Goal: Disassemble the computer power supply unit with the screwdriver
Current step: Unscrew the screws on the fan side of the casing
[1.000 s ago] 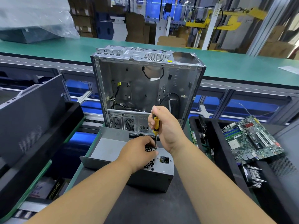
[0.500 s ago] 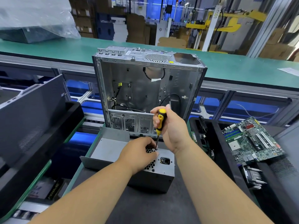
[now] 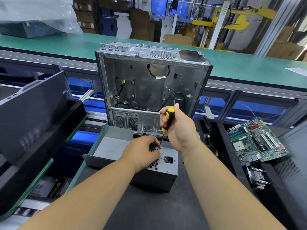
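Note:
The grey metal power supply unit (image 3: 166, 174) lies on the dark mat in front of me, its honeycomb vent and power socket facing up. My left hand (image 3: 141, 153) rests on that top face, fingers curled over the vent holes right beside the screwdriver tip. My right hand (image 3: 181, 131) grips the yellow-and-black screwdriver (image 3: 168, 119) by the handle. The tool stands almost upright, leaning slightly right, with its tip down at the unit's top face by my left fingers. Whatever lies under the tip is hidden by those fingers.
An open, stripped computer case (image 3: 149, 87) stands upright just behind the unit. A bent grey metal cover (image 3: 109, 143) lies to its left. A black bin on the right holds a green motherboard (image 3: 255, 141). Dark panels (image 3: 33, 107) lean at the left. A green conveyor (image 3: 249, 67) runs behind.
My right hand has risen and slid up the screwdriver, so more of the handle shows and it leans right. The left hand stays on the unit.

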`<action>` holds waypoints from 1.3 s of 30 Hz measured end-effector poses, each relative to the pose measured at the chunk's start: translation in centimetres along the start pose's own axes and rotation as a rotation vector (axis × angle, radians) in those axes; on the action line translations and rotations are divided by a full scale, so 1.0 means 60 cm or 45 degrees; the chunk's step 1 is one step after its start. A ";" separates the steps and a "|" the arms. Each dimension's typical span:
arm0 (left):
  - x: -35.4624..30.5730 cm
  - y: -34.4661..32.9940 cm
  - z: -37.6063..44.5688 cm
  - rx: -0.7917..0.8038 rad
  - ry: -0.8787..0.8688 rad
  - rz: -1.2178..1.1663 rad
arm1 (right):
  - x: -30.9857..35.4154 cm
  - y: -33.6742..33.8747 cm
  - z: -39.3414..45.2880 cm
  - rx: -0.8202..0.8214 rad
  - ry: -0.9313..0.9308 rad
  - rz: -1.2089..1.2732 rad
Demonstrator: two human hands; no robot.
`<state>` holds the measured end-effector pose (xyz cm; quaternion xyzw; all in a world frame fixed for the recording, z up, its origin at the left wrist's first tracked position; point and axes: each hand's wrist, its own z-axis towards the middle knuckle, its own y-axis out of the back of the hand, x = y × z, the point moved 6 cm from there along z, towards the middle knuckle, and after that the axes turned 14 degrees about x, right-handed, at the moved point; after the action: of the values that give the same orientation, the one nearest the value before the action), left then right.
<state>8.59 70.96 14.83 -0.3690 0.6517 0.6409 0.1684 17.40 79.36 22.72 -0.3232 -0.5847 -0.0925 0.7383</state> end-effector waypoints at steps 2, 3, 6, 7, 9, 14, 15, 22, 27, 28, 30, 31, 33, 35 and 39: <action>-0.001 0.000 0.000 -0.002 0.003 0.009 | -0.002 -0.003 -0.001 0.020 0.004 0.037; -0.001 0.001 -0.001 -0.006 0.006 0.019 | -0.002 -0.003 -0.002 0.029 0.009 0.011; -0.003 0.002 -0.002 -0.013 0.014 0.034 | 0.000 -0.004 -0.006 0.041 0.031 -0.175; -0.003 0.002 -0.002 -0.011 0.015 0.034 | 0.000 -0.004 -0.007 0.028 0.033 -0.204; -0.004 0.002 -0.003 -0.009 0.013 0.035 | 0.003 -0.003 -0.007 0.016 0.031 -0.248; -0.007 0.003 -0.004 -0.006 -0.004 0.044 | 0.010 -0.004 -0.006 0.017 -0.001 -0.236; -0.007 0.003 -0.004 -0.007 -0.003 0.043 | 0.010 -0.007 -0.005 0.039 -0.008 -0.210; -0.005 0.003 -0.003 -0.002 0.014 0.031 | -0.001 -0.023 -0.004 0.134 -0.029 -0.129; -0.002 0.003 0.000 -0.018 0.023 0.021 | 0.002 -0.011 -0.009 0.091 0.027 -0.116; -0.003 0.003 0.000 -0.018 0.024 0.015 | 0.004 -0.007 -0.010 0.074 0.027 -0.113; -0.004 0.003 0.000 -0.016 0.025 0.005 | 0.011 0.003 -0.012 0.028 0.008 -0.134; -0.004 0.003 0.000 -0.013 0.029 -0.001 | 0.013 0.007 -0.013 0.004 -0.002 -0.128; -0.004 0.003 -0.002 -0.009 0.043 -0.013 | 0.014 0.015 -0.014 -0.035 -0.003 -0.018; -0.003 0.003 -0.004 -0.005 0.045 -0.029 | 0.012 0.017 -0.014 -0.039 0.005 0.099; -0.006 0.004 -0.006 -0.005 0.022 -0.006 | 0.004 0.009 -0.009 0.005 0.021 0.107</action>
<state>8.78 70.72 15.29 -0.3763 0.6509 0.6387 0.1636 18.18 79.55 22.69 -0.3453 -0.5646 -0.0631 0.7470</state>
